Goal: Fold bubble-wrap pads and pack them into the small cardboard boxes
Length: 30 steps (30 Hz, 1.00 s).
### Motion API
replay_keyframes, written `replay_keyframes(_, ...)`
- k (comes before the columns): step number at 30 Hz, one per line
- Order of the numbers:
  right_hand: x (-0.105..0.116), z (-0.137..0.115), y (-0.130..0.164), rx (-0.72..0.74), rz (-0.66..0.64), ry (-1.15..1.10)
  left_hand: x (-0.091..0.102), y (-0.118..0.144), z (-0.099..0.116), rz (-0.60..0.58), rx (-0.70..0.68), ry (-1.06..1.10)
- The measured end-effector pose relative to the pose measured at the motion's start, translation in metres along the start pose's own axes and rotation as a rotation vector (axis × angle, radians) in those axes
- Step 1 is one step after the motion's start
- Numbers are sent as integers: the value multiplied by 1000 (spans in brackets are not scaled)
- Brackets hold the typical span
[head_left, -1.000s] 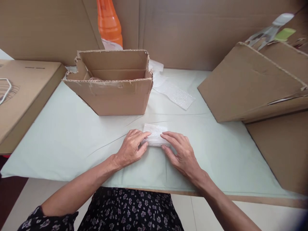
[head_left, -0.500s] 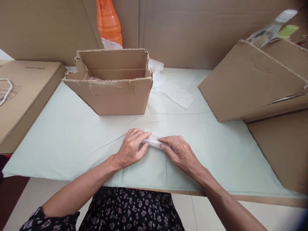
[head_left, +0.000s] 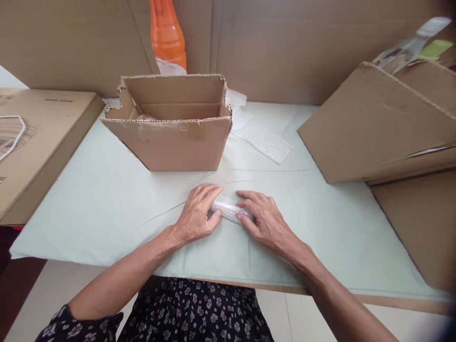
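A small roll of clear bubble wrap (head_left: 229, 208) lies on the pale green cloth near the front of the table. Around its left end curl the fingers of my left hand (head_left: 197, 212), thumb in front and fingers behind. My right hand (head_left: 262, 215) grips the other end, thumb on the near side, with the index finger lifted away from the roll. Whether anything is wrapped inside the roll cannot be made out.
Behind my hands stands an open cardboard box (head_left: 183, 147); an orange bottle (head_left: 168, 40) is beyond it. Loose bubble wrap sheets (head_left: 265, 140) lie beside the box. A flat carton (head_left: 50, 142) is at the left, and a cardboard box with bottles (head_left: 370, 123) at the right.
The bubble wrap looks more tightly rounded into a roll. My right index finger has risen off it, and my left fingers have shifted slightly. The whole view has moved a little.
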State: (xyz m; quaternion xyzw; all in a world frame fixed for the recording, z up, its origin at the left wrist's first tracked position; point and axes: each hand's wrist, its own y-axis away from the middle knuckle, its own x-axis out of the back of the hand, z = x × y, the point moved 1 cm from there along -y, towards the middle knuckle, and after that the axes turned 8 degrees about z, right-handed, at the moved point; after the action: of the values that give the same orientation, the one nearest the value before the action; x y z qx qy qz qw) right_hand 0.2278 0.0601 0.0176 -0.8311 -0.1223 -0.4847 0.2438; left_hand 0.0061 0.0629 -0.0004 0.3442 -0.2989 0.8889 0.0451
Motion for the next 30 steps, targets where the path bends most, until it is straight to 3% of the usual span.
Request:
replay_keyframes(5, 7, -10, 3, -83, -79, -197, 1, 0, 3, -92, 30, 119)
replay_keyframes(11, 11, -7, -1, -294, -103, -356, 4, -2, 7, -69, 62, 237)
replay_keyframes(17, 18, -6, -9, -235, -355, -362, 16, -1, 17, -90, -29, 180)
replay_keyframes(20, 21, -4, -14, -205, -307, -355, 46, -15, 23, 75, -140, 43)
replay_keyframes(25, 37, -9, -28, -121, -144, -320, 115, -68, 8, 552, -223, -343)
replay_keyframes(27, 50, -17, -37, -55, -56, -310, 130, -89, -8, 613, -218, -420)
replay_keyframes(30, 78, -30, -52, 42, 91, -262, 134, -106, -27, 580, -193, -488)
